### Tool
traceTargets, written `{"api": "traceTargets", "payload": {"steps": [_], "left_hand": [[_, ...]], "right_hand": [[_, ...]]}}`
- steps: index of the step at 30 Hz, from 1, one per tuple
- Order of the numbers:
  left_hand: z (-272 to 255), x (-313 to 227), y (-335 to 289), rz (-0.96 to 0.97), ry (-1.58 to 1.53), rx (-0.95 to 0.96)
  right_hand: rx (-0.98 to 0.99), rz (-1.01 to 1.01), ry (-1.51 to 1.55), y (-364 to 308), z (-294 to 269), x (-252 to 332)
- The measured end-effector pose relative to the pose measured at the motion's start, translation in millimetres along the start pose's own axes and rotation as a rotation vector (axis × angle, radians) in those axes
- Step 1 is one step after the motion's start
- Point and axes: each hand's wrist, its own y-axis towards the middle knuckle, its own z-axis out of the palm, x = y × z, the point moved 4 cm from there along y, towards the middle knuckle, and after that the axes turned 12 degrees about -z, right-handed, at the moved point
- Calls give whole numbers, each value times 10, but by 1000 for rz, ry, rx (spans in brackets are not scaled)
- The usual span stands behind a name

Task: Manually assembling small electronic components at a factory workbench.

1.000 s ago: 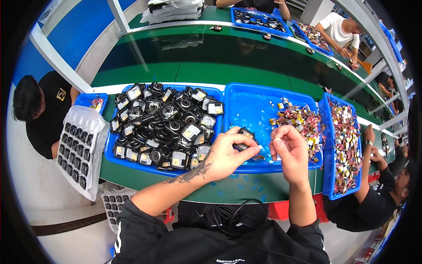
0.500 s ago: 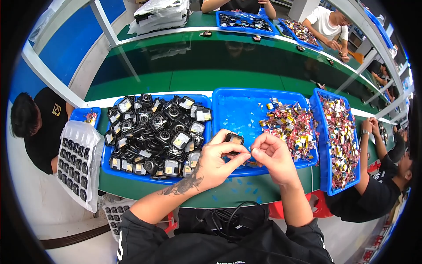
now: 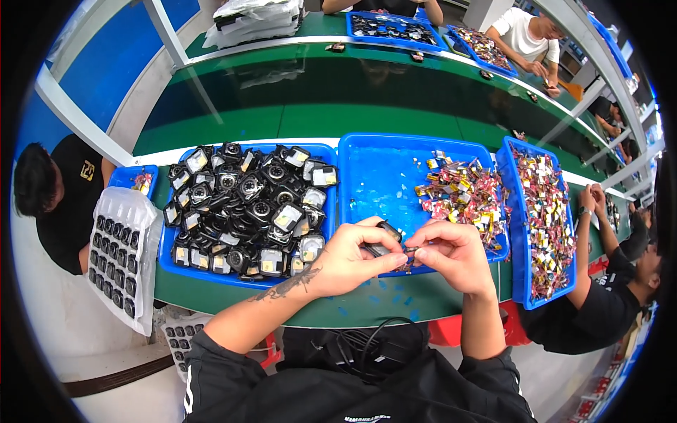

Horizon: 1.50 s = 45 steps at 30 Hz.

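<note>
Tipped more now, the black watch case [image 3: 390, 230] sits gripped in the left hand [image 3: 344, 261] above the blue tray [image 3: 381, 187], and the right hand [image 3: 460, 258] pinches beside it, likely picking, needing steady fingers.

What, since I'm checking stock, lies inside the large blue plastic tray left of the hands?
A heap of black rounded-square cases, several bearing pale rectangular pieces. The floor of the tray and anything lower down are covered.
</note>
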Motion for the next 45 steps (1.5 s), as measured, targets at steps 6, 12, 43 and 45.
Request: {"api": "traceTargets", "payload": {"steps": [6, 12, 43, 45], "left_hand": [[-15, 112, 23, 64, -247, -192], [-39, 188, 85, 46, -467, -303], [157, 187, -47, 62, -577, -67], [161, 178, -56, 65, -554, -59]], "right_hand": [[-280, -60, -183, -79, 45, 22], [-228, -105, -445, -26, 251, 48], [-299, -290, -886, 85, 407, 235], [-294, -323, -946, 78, 420, 262]]}}
